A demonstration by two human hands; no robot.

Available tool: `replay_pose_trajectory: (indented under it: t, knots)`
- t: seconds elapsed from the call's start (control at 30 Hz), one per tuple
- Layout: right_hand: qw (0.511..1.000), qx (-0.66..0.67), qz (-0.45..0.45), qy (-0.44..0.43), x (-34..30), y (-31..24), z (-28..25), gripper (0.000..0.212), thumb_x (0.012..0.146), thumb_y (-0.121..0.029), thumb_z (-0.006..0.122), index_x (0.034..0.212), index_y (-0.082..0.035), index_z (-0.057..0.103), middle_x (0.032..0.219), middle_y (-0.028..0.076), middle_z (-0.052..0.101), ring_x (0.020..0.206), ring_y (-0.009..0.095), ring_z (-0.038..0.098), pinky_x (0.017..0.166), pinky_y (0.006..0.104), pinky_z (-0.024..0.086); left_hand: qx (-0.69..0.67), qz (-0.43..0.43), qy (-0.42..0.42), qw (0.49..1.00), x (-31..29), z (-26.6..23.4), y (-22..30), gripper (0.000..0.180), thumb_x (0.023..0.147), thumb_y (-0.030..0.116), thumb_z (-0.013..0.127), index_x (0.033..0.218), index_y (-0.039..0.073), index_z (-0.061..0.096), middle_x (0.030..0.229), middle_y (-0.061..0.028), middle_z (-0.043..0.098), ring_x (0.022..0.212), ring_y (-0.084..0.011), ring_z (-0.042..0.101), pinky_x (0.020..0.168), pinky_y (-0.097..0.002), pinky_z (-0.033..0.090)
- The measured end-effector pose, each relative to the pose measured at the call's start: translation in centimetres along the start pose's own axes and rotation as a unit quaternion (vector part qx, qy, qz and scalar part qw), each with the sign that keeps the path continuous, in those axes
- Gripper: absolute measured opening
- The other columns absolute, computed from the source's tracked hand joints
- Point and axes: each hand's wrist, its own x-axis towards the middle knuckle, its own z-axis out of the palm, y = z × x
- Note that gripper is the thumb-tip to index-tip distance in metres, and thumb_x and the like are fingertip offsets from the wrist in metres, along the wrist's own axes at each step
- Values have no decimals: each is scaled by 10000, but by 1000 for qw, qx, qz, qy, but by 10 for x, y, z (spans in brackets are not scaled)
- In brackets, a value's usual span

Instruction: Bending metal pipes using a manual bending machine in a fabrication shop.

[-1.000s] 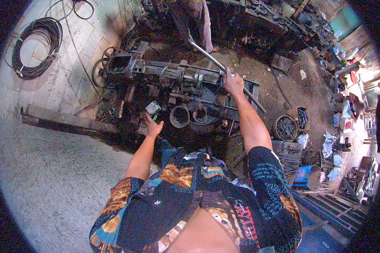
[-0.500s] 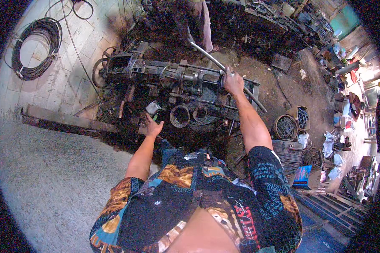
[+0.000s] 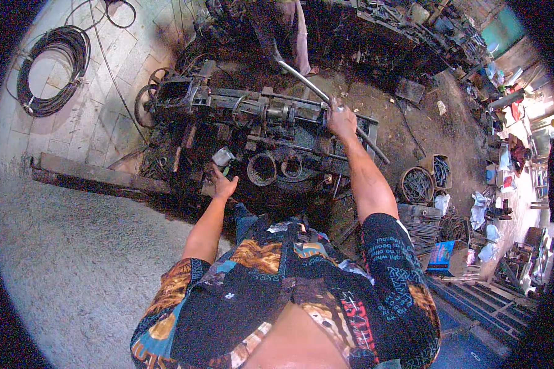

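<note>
My right hand (image 3: pixel 340 119) is closed around a long grey metal rod (image 3: pixel 305 81), over the right end of a dark, greasy machine (image 3: pixel 228 101). The rod slants from the far middle down to the right, past my hand. At the machine's near side, my left hand (image 3: pixel 223 183) has its thumb stretched out and its fingers apart. Those fingers are at a small silvery metal box (image 3: pixel 223 156) with a green piece (image 3: pixel 226 170) beside it; whether they press on it is unclear. Two round openings, a larger rusty ring (image 3: pixel 262 169) and a smaller one (image 3: pixel 291 166), lie right of that hand.
Another person's legs (image 3: pixel 298 37) stand beyond the machine. Coiled black cable (image 3: pixel 28 80) lies on the tiles at far left. A long beam (image 3: pixel 98 172) edges the floor at left. To the right are a basket of metal pieces (image 3: pixel 417 186) and a blue box (image 3: pixel 441 255).
</note>
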Motion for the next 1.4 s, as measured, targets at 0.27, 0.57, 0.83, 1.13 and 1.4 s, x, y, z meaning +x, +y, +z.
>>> replay_pose_trajectory:
  t: [0.27,0.57,0.83,1.13,1.4]
  knots:
    - [995,-23,45,-80,2,-5,-8,471,864,-262,452,1330,-199,432,901,233,627,803,367,639,699,453,522,13,34,13,999,-6,-4,4,1143,747,326,715,1429,126,-179,1391,-383,201,1275,-496,297,1065,-498,280]
    - [996,19,49,-78,2,-3,-4,415,919,-311,409,1318,-204,439,902,247,615,796,392,629,692,476,511,-7,26,0,1000,-8,-7,6,1118,747,302,715,1435,102,-143,1411,-368,170,1318,-475,223,1076,-490,266]
    - [997,20,29,-73,4,-1,-3,432,909,-322,433,1321,-195,434,976,248,604,872,385,624,740,464,511,-3,34,9,999,-8,-7,4,1130,748,333,709,1427,73,-155,1412,-386,136,1327,-487,196,1076,-490,265]
    - [995,19,37,-96,2,-2,-10,475,890,-280,463,1349,-181,396,1080,247,578,928,374,617,772,446,514,-3,26,-2,1000,-10,-9,5,1141,750,325,708,1426,107,-185,1417,-392,106,1326,-499,181,1086,-495,244]
    - [997,-20,8,-74,1,9,8,484,870,-244,487,1341,-166,407,1003,234,610,893,362,628,743,449,520,32,-3,-4,999,-6,-5,5,1147,723,348,739,1432,41,-108,1430,-297,237,1290,-422,327,1068,-457,298]
